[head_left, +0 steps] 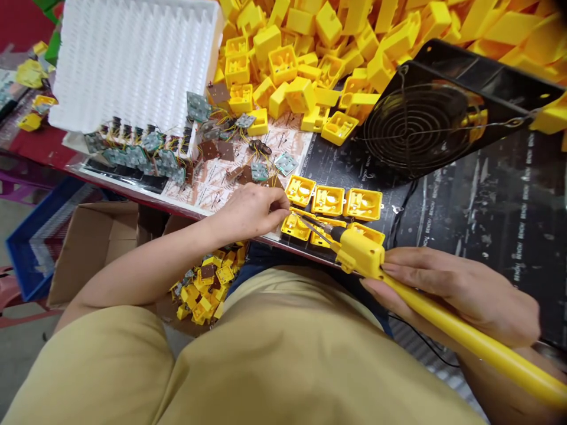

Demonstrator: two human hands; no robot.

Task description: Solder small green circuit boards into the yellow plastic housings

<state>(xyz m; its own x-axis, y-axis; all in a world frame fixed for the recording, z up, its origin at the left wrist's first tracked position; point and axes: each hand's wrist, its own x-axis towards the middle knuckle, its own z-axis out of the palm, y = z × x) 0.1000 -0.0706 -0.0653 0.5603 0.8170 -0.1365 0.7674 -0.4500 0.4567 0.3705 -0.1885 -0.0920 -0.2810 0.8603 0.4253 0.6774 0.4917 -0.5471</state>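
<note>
My left hand (257,209) reaches to the left end of a group of small open yellow plastic housings (328,200) on the bench. Its thumb and forefinger are pinched together by the near left housing (296,226); what lies between them is too small to make out. In my right hand (452,289) is a yellow soldering iron (361,251) with a black collar and thin metal tip, pointing left. The tip is over the near left housing, close to my left fingertips. Small circuit boards (286,163) with wires lie just beyond my left hand.
Yellow housings (301,94) are heaped at the back. A black fan (411,127) stands at the right rear. Wired circuit boards (146,154) lie before a white foam tray (133,65) at left. Below the bench are a cardboard box (97,248) and more yellow parts (206,295).
</note>
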